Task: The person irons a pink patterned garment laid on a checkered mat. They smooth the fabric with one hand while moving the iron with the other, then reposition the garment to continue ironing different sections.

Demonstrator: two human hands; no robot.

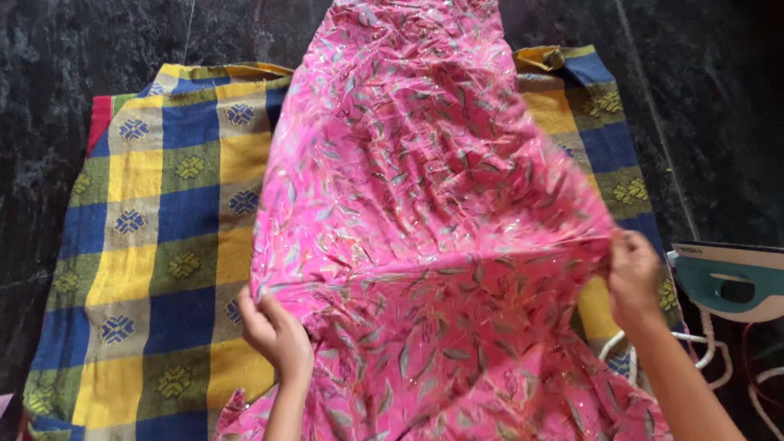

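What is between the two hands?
In the head view, the pink leaf-print cloth stretches between the left hand and the right hand. Each hand grips one edge of it, above the checked blanket.

Dark stone floor with a checked cloth spread on it

The floor (82,33) is dark, mottled stone with thin pale seams, one running down at the right. A checked cloth (175,237) in blue, yellow and olive green squares with small woven flower motifs lies flat on it, its far edge slightly folded over and a red strip showing at its far left corner. A pink leaf-printed garment (425,204) lies lengthwise over the middle of the cloth. At the right edge, just beside the cloth, a white and teal electric iron (731,282) stands on the floor with its white cord (710,351) looped beside it.
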